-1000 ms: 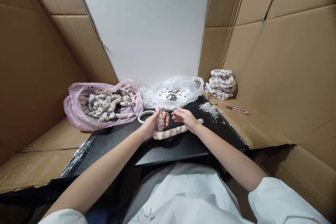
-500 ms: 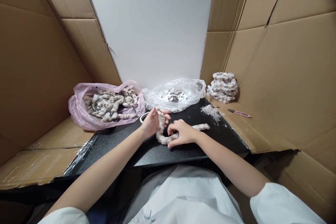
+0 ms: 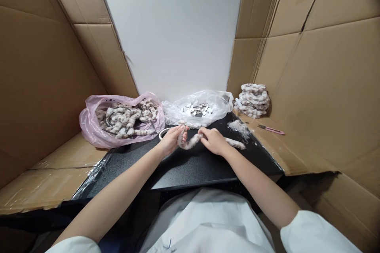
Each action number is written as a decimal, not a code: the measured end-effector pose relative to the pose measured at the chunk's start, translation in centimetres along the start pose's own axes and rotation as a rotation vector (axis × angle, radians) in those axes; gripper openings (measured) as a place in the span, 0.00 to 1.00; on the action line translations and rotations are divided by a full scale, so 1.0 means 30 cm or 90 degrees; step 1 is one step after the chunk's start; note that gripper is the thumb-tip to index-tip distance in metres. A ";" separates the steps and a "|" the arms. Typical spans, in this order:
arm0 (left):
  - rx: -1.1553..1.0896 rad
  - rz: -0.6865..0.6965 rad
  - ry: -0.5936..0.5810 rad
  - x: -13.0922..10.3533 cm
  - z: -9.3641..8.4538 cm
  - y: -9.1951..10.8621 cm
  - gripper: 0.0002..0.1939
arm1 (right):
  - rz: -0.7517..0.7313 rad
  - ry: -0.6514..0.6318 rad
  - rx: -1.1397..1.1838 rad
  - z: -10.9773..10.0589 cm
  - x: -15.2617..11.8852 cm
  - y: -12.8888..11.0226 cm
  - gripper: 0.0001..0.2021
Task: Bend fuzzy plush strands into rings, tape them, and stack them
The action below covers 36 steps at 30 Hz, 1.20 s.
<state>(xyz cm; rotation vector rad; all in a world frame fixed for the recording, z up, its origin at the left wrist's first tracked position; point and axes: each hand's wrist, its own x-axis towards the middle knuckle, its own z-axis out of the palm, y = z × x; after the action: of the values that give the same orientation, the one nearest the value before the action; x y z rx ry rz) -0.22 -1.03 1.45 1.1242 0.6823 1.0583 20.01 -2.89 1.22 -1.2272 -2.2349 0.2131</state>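
A fluffy white-and-brown fur strip [image 3: 190, 142] sags between my two hands above the dark table. My left hand [image 3: 172, 140] grips it near one end, and a short tuft sticks up past the fingers. Farther along, my right hand [image 3: 214, 141] pinches the strip between thumb and fingers. Its other end trails out to the right of that hand, over the tabletop. Just behind my left hand lies a white ring [image 3: 162, 133], partly hidden by it.
A pink bag [image 3: 89, 136] of similar fur strips stands left, beside a clear bag [image 3: 175, 114] of small white pieces. At right are stacked fur rings [image 3: 253, 102], loose fluff [image 3: 239, 128] and pink thread snips [image 3: 271, 129]. Cardboard walls [image 3: 329, 87] flank the black table [image 3: 184, 172].
My right hand has moved up and slightly right, closing on the strip. The strip's hanging loop has lifted and flattened, and its loose end has shifted right.
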 end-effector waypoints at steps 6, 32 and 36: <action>0.085 0.071 0.039 0.003 -0.022 0.007 0.22 | 0.184 0.154 -0.004 -0.062 0.008 0.074 0.17; 0.199 0.094 0.162 0.029 -0.058 -0.012 0.32 | 0.168 0.246 0.804 -0.111 0.033 0.162 0.12; 0.270 0.117 0.137 0.016 -0.040 -0.009 0.33 | 0.166 0.288 0.557 -0.038 0.057 0.179 0.15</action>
<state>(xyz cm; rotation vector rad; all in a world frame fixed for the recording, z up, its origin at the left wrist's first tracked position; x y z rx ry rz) -0.98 -0.15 0.86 1.4702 1.0219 1.2366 23.82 1.39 0.73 -0.9273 -1.3299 0.8211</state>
